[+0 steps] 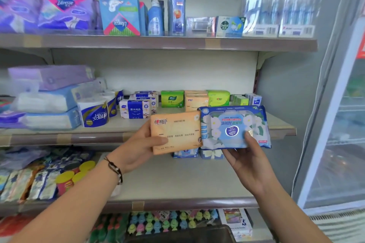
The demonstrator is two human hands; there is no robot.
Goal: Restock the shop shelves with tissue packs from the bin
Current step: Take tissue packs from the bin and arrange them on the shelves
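Left hand (pixel 138 144) grips the flat orange plastic tissue pack (pixel 175 132); right hand (pixel 246 156) grips the blue floral wet-wipe pack (pixel 235 126), long axes horizontal; matching orange stack (pixel 195 101) on middle shelf (pixel 98 137) lies at 12 o'clock, nearer the left hand

**Shop shelving beside a glass-fronted cooler**

Pale grey-white back panels (pixel 177 69) rise behind the shelf boards (pixel 158 42), each board faced with a brownish-mauve front edge bearing tan label strips. A bracket (pixel 262 60) supports the upper board at its right end. To the right stands a cooler (pixel 339 124) with a white-framed glass door. Lighting is even and soft.
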